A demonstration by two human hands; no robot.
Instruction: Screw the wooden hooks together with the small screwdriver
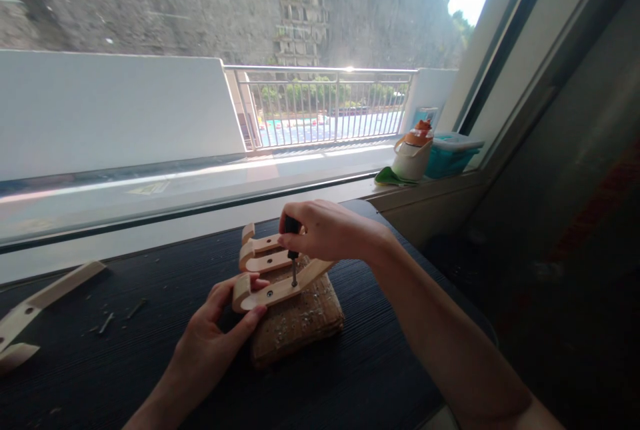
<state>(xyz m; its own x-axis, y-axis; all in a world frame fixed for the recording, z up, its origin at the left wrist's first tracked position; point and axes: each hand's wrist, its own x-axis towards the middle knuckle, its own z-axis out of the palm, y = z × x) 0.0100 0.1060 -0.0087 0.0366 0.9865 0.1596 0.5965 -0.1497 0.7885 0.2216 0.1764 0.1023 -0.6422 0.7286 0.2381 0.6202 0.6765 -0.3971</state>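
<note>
My right hand [320, 230] is wrapped round the dark handle of a screwdriver [294, 269], which stands upright. Its tip meets a hole in a pale wooden hook [283, 291] lying on a worn brown block [300, 323]. My left hand [225, 313] grips the curved near end of that hook, thumb on the near side and fingers on the far side. Another screw-like dark spot shows in the hook, left of the shaft. Just behind lie two similar wooden hooks [270, 261], partly hidden by my right hand.
Another wooden hook [55, 290] lies at the left of the dark table [150, 363], with a few screws [106, 323] beside it. On the windowsill stand a white bottle [411, 160] with an orange top, a green item [393, 177] and a teal box [453, 153].
</note>
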